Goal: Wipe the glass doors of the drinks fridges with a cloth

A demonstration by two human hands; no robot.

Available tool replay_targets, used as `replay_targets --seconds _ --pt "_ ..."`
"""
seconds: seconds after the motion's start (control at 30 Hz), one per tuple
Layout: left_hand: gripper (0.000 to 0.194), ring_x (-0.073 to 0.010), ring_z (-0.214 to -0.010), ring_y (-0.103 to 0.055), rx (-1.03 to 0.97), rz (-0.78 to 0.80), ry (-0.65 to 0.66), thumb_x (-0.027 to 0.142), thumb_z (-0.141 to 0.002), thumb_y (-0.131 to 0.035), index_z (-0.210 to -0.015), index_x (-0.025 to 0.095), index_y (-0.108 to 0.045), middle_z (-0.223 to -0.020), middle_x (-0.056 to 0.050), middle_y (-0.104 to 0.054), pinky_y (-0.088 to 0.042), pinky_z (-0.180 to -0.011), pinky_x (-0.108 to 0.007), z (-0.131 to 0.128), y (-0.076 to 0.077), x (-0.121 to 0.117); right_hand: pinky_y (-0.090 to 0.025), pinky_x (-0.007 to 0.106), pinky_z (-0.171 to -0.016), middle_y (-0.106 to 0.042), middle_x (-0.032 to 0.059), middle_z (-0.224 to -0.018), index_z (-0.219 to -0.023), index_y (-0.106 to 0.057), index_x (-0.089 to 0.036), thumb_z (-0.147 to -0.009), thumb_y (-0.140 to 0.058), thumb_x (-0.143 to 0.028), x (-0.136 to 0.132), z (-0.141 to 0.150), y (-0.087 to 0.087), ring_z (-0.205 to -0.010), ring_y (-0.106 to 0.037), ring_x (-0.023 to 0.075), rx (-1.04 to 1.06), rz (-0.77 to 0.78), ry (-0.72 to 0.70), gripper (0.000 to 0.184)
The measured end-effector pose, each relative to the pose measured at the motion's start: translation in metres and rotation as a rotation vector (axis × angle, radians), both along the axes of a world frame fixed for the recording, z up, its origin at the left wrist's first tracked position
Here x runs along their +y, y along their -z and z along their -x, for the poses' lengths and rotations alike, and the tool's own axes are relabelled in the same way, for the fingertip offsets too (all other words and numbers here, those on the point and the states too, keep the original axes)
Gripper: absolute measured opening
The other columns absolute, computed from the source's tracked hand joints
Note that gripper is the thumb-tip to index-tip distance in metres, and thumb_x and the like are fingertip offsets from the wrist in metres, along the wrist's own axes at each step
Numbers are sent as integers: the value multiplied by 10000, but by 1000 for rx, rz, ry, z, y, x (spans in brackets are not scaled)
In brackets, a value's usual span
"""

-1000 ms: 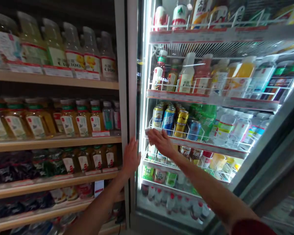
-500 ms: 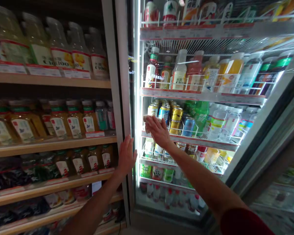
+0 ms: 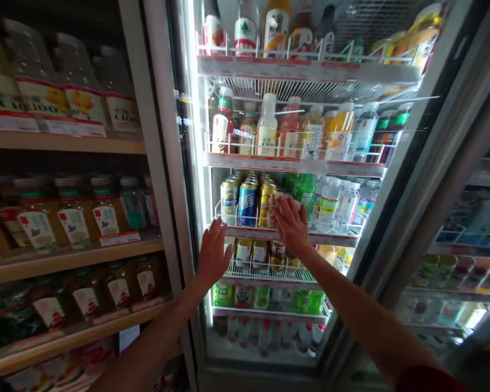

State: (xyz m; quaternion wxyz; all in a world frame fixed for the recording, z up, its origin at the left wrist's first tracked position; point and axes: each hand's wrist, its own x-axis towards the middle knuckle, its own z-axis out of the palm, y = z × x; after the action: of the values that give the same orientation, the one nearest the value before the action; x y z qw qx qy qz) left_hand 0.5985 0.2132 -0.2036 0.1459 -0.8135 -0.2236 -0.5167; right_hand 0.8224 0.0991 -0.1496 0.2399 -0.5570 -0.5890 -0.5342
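My right hand (image 3: 292,223) presses a crumpled, light-coloured cloth (image 3: 273,211) against the glass door (image 3: 245,340) of a lit drinks cooler. It is level with the shelf of cans, in front of a green bottle pack (image 3: 304,188). Much of the cloth is hidden beneath the fingers. Further left and slightly lower, my left hand (image 3: 213,253) is open, palm towards the glass near the door's left side. Nothing is in it. Whether its palm fully touches the glass, I cannot tell.
Behind the glass are bottles (image 3: 267,125) and cans (image 3: 248,204) on wire-fronted shelves. On the left stands a wooden shelf unit (image 3: 65,144) with juice bottles (image 3: 71,218). A metal door frame (image 3: 412,201) rises at the right, beside another cooler with cups (image 3: 465,272).
My right hand has slid the cloth rightward across the glass, from the door's left side towards its middle. My left hand has shifted from the frame's edge onto the door area. The view has turned right.
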Motion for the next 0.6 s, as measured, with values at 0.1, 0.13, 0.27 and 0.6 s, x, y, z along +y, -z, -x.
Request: replay_targets --seconds 0.1,0.13,0.27,0.6 --pt "607 -256 -1379 -188 10 -48 21 206 -853 -431 -1408 151 -192 -1453 -164 -286 -259 -1095 -485 -9 -10 -6 -129 445 -1146 -418 24 -1409 -1355 -364 -278 -864 -447 -186 -20 -12 27 -1385 -204 171 -116 148 -34 506" --pt "610 -257 -1380 -187 10 -60 25 207 -851 -433 -1409 154 -190 -1453 -161 -288 -258 -1095 -486 -11 -13 -7 -141 437 -1146 -424 12 -1405 -1353 -362 -291 -863 -442 -175 -26 -17 31 -1379 -222 161 -137 188 -41 510" --pt "619 -265 -1381 -178 -6 -96 27 206 -845 -445 -1409 147 -195 -1453 -166 -284 -249 -1097 -493 -21 -30 -8 -172 490 -1125 -315 33 -1467 -1358 -359 -290 -864 -449 -221 -34 -42 -10 -1388 -196 210 -11 -12 18 507" --pt "642 -254 -1383 -169 -36 -143 79 216 -846 -453 -1424 195 -173 -1483 -122 -232 -203 -1119 -482 -45 -62 -14 -213 449 -1123 -383 60 -1430 -1331 -411 -245 -857 -474 -219 -62 -66 9 -1387 -199 201 -136 72 53 480"
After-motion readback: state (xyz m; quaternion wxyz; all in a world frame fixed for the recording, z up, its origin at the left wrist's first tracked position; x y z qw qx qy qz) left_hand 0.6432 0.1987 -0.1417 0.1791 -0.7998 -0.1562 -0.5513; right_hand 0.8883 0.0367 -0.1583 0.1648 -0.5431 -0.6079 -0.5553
